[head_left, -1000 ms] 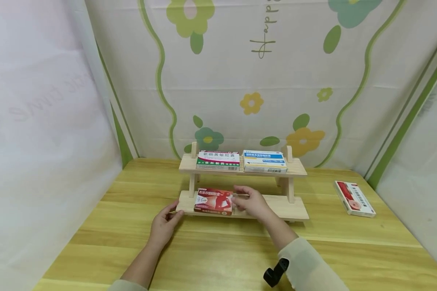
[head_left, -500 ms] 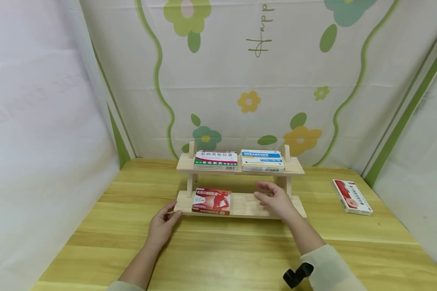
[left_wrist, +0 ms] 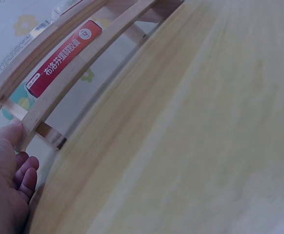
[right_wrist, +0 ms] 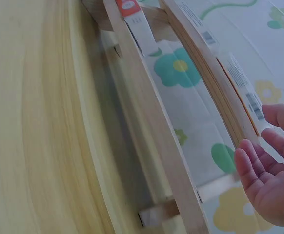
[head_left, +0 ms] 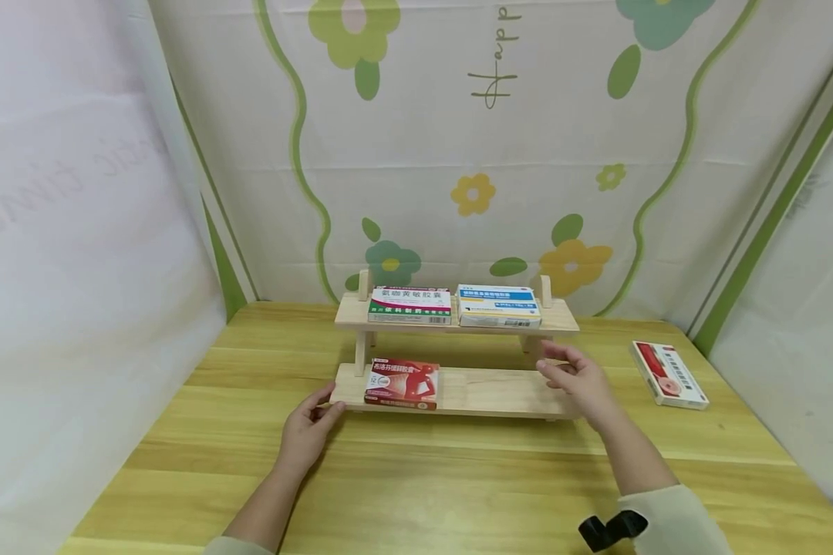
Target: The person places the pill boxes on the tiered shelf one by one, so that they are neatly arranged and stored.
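Note:
A two-tier wooden display shelf (head_left: 500, 391) stands on the table. My left hand (head_left: 306, 433) grips the left end of its lower board, and the left wrist view shows the fingers (left_wrist: 29, 180) curled at that end. A red medicine box (head_left: 402, 383) lies on the left part of the lower board. The upper board bears a white-and-green medicine box (head_left: 409, 305) and, to its right, a blue-and-white one (head_left: 499, 306). Near the right end of the lower board, my right hand (head_left: 583, 385) holds nothing, its fingers loosely bent.
Another medicine box (head_left: 669, 375), white and red, lies on the wooden table (head_left: 416, 478) to the right of the shelf. A flowered cloth (head_left: 416, 139) hangs behind, with white cloth walls at both sides. A black strap device (head_left: 612, 530) sits at the right sleeve.
My right hand has left the red medicine box and moved right along the lower board to its right end. The left hand stays at the left end, and the boxes keep their places.

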### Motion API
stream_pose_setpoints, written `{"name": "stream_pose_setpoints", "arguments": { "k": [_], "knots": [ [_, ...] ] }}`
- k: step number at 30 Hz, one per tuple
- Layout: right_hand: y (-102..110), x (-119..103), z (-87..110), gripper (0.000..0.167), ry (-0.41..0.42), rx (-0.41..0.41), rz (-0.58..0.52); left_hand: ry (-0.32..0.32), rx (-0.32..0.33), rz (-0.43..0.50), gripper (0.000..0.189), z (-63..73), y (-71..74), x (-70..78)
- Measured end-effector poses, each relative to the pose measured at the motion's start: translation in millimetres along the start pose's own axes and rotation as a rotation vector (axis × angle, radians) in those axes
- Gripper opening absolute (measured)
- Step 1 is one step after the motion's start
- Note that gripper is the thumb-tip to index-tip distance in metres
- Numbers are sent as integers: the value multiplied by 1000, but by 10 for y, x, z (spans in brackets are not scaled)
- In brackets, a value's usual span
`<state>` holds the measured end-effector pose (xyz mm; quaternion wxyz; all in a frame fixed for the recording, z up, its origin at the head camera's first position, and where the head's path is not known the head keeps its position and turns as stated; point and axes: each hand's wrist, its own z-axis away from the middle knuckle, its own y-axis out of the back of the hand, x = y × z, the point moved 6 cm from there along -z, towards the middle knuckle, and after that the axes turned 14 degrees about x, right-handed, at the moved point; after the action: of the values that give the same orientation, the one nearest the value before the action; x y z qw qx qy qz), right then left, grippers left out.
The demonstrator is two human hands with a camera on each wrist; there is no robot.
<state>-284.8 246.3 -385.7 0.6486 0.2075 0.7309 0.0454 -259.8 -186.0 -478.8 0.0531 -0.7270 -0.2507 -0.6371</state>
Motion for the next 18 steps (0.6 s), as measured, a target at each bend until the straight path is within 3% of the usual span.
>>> {"name": "stream_pose_setpoints", "arguments": {
  "k": [11, 18],
  "knots": [
    [598, 231, -76, 64, -21, 140, 85, 20, -9, -1, 47, -19, 1, -14],
    [968, 442, -115, 60, -32, 236, 129, -13, 5, 2, 47, 1, -2, 7]
  ]
}}
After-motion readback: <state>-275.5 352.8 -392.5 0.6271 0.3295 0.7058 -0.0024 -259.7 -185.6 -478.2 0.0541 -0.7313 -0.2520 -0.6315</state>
